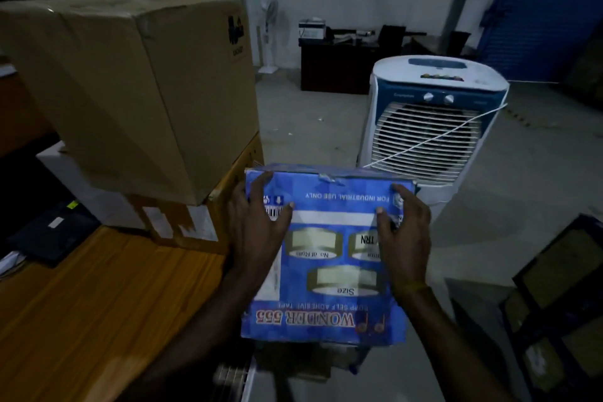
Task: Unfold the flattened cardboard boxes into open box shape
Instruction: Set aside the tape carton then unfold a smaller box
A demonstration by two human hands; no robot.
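A blue printed cardboard box (326,254) with upside-down words on it sits in front of the person, between both hands. The left hand (257,228) holds the box's left side, with the thumb lying on the top face and the fingers curled over the far left corner. The right hand (406,232) grips the right side the same way, thumb on top and fingers bent over the edge. To the left is a wooden table (81,303) with a big brown cardboard box (130,91) stacked on another one. Behind the blue box stands a white and blue air cooler (434,117) on the grey floor.
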